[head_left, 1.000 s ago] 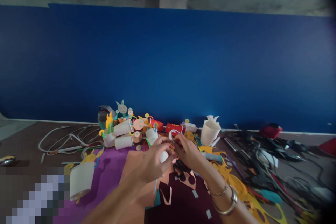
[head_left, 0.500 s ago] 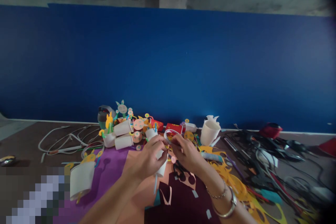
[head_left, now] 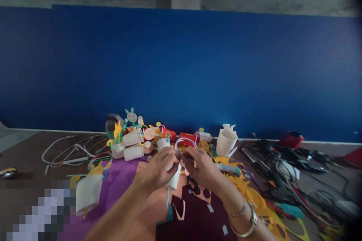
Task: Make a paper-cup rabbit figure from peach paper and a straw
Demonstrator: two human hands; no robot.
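My left hand (head_left: pixel 162 167) and my right hand (head_left: pixel 200 163) meet at the middle of the table, fingertips almost touching. Both are pinched closed on something small that the fingers hide. A white loop (head_left: pixel 185 141) of tape or a strip rises just behind the fingertips. Below my left hand a white paper cup (head_left: pixel 174 180) lies tilted with a pale straw (head_left: pixel 167 197) sticking out toward me. Black scissors (head_left: pixel 192 184) lie under my right hand, beside dark maroon paper (head_left: pixel 198 218) with small grey pieces on it.
Paper cups (head_left: pixel 132 152) with animal cutouts crowd the back left. A white cup (head_left: pixel 226 143) stands back right. Yellow scraps (head_left: pixel 254 199), tools and cables (head_left: pixel 305 162) cover the right. Another cup (head_left: pixel 87 194) sits on purple paper (head_left: pixel 117 184) at left.
The fingertips have drawn slightly closer together, and my right hand has shifted a little. The white loop now looks wider and reaches further right.
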